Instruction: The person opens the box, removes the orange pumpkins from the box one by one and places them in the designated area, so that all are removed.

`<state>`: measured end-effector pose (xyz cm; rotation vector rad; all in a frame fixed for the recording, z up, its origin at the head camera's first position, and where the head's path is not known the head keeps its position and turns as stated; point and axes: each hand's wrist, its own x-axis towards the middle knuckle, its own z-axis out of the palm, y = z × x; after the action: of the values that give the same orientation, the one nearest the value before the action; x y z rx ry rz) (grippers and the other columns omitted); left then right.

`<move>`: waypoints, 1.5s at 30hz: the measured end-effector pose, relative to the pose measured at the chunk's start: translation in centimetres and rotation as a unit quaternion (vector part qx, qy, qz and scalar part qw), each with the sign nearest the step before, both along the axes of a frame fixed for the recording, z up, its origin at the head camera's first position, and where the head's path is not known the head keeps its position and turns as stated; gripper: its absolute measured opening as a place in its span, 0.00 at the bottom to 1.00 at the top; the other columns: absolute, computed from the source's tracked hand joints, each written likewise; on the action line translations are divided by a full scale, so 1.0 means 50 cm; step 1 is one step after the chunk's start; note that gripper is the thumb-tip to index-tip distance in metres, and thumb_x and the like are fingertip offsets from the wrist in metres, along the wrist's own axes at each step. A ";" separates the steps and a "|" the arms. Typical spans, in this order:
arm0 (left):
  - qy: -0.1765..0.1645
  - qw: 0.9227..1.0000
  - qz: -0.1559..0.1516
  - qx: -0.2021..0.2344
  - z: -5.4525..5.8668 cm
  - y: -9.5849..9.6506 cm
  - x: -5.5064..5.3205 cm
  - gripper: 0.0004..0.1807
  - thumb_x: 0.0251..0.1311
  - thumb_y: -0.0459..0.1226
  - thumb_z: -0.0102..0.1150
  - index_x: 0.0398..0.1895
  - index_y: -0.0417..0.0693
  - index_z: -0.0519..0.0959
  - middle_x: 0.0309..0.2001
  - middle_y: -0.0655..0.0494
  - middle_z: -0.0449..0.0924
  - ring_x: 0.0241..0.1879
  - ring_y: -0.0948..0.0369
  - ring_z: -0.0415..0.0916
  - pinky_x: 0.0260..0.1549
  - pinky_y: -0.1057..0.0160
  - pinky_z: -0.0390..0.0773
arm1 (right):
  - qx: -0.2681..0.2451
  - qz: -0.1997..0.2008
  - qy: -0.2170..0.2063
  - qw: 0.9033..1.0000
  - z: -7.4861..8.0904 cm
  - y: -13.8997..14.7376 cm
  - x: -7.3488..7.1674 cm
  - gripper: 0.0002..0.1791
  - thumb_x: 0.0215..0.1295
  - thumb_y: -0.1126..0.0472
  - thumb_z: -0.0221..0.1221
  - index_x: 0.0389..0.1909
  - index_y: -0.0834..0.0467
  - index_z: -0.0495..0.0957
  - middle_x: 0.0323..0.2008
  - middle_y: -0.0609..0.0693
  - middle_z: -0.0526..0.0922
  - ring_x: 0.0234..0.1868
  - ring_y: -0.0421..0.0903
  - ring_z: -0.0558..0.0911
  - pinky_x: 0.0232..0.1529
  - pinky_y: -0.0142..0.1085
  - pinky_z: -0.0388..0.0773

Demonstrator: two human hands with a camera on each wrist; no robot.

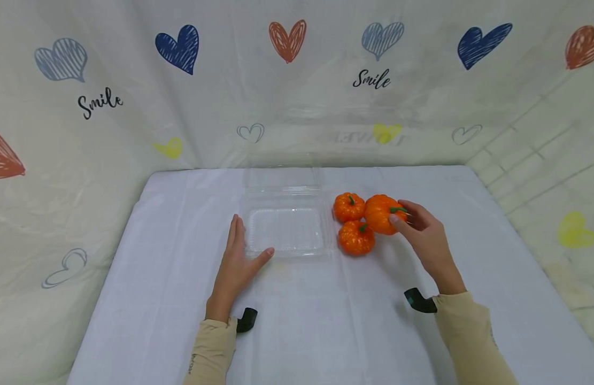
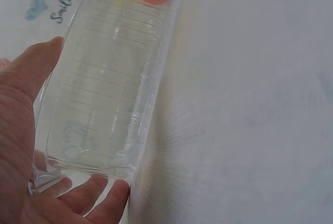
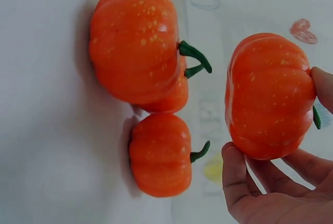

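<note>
Held clear of the table, an orange toy pumpkin [image 3: 270,96] with a green stem sits between the thumb and fingers of my right hand [image 1: 424,235]. Two more pumpkins [image 1: 349,207] [image 1: 356,238] rest to its left in the head view. The right wrist view shows three on the table: a large near pumpkin [image 3: 135,42], one partly hidden behind it, and another pumpkin [image 3: 161,156] beside them. My left hand [image 1: 236,264] spans the near left corner of a clear plastic container [image 1: 284,254], fingers straight along its side, thumb at the front rim.
The container's transparent lid [image 1: 282,179] lies opened back behind its base. A white cloth [image 1: 297,321] covers the table. Behind it hangs a pale curtain [image 1: 220,107] printed with hearts. A dark wrist camera [image 1: 247,320] sticks out at the left cuff, another dark camera [image 1: 420,300] at the right.
</note>
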<state>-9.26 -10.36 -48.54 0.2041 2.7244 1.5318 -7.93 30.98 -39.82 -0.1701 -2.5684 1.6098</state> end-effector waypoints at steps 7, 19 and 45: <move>-0.001 1.000 -0.001 -0.001 0.000 -0.001 0.000 0.67 0.64 0.64 0.69 0.89 0.48 0.35 0.88 0.53 0.31 0.85 0.55 0.35 0.80 0.41 0.49 | 0.020 -0.008 -0.016 1.000 -0.007 0.025 0.016 0.35 0.79 0.43 0.61 0.78 0.57 0.70 0.72 0.56 0.74 0.61 0.42 0.77 0.52 0.20 0.77; -0.006 1.000 0.003 0.006 -0.004 -0.001 -0.003 0.68 0.63 0.65 0.69 0.89 0.50 0.35 0.88 0.57 0.31 0.85 0.57 0.36 0.80 0.43 0.50 | 0.043 -0.025 -0.061 0.997 -0.037 0.057 0.039 0.39 0.79 0.40 0.59 0.81 0.58 0.66 0.76 0.60 0.70 0.66 0.51 0.74 0.49 0.19 0.75; 0.001 1.000 0.007 0.018 -0.003 0.000 -0.002 0.68 0.62 0.61 0.73 0.89 0.47 0.38 0.88 0.57 0.33 0.82 0.48 0.55 0.76 0.44 0.62 | 0.056 -0.013 -0.098 0.994 -0.116 0.065 0.050 0.40 0.79 0.39 0.59 0.81 0.60 0.66 0.76 0.61 0.69 0.70 0.60 0.73 0.60 0.36 0.73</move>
<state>-9.34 -10.38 -48.72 0.1879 2.7068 1.5875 -5.44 34.25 -45.61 -0.3689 -2.7793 1.5051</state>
